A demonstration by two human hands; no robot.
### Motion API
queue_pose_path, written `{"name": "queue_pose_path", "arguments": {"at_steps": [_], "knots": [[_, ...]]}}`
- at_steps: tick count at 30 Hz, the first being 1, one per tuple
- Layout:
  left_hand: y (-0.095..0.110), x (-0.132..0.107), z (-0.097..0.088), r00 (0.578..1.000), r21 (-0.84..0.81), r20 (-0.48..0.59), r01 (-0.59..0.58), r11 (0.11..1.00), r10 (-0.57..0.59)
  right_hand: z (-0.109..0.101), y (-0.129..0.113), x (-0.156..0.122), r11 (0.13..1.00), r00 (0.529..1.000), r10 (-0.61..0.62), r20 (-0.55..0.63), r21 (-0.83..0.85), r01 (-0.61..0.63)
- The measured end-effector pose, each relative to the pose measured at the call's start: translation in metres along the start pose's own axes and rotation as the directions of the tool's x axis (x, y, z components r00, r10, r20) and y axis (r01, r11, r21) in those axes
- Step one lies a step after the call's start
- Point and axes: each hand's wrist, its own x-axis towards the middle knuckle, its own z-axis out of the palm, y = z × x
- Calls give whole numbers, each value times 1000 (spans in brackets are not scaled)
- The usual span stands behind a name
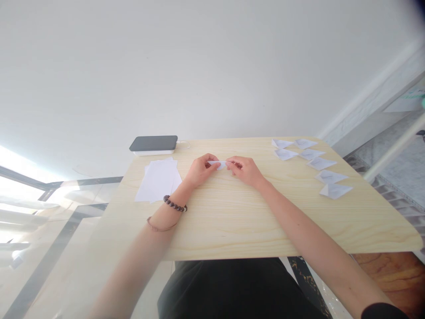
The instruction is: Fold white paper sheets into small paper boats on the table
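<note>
Above the middle of the table, a small folded piece of white paper [222, 165] is pinched between my two hands. My left hand [200, 170] has thumb and fingers closed on its left end. On the right end, the fingertips of my right hand [245, 170] grip the paper. Part of the paper is hidden behind the fingers, so its full shape does not show. To the left lies a loose stack of white paper sheets [158, 180]. Several folded white paper shapes [335, 191] sit in a group at the right side of the table.
A dark phone-like slab [154, 143] rests on a white box at the back left, with a white cable [184, 142] beside it. The wooden table [229, 230] stands against a pale wall [212, 71]. Its near edge is close to my body.
</note>
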Motion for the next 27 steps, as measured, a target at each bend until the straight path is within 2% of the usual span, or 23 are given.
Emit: {"name": "queue_pose_path", "arguments": {"at_steps": [5,12,19,24,27], "knots": [[8,0,-3,999,13,-28,-17,1000,17,-2,-3,-1,999,999,-33,-12,-4,33],[10,-1,-6,994,-150,-5,109,983,-111,1,0,0,997,997,61,-39,58,-59],[7,0,-6,997,-209,12,80,975,-79,2,3,0,995,997,73,-12,71,-72],[8,0,-3,993,-314,37,116,942,-110,0,0,0,993,996,78,-49,91,-73],[7,0,-2,994,-303,56,108,947,-96,1,-1,0,991,994,93,-50,105,-87]]}}
